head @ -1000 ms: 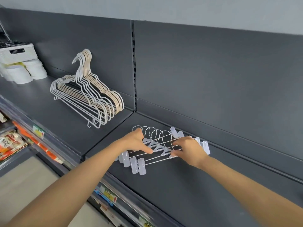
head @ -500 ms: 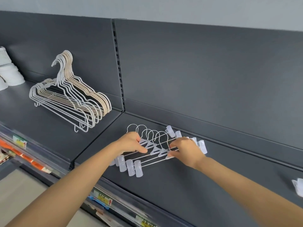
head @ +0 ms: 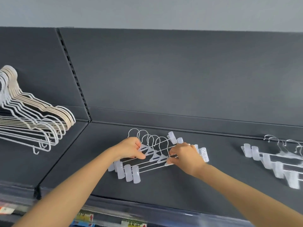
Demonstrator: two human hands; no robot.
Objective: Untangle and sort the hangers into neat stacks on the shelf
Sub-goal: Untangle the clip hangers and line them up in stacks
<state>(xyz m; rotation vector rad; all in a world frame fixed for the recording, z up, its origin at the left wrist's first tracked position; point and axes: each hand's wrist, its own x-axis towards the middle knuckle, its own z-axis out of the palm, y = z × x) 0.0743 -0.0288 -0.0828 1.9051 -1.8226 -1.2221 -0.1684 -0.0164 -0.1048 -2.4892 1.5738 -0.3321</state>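
Left hand is pinching the clip hangers mid-bar; right hand is gripping them alongside, apparently aligning the stack square on the shelf.

Even, soft light with faint shadows; edges blurred and wide-angle warped.

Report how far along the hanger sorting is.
Done: the white and beige hangers sit nested at the left. In hand: left hand and right hand grip a stack of clip hangers on the shelf. Left: a second bunch at the right, fanned out.
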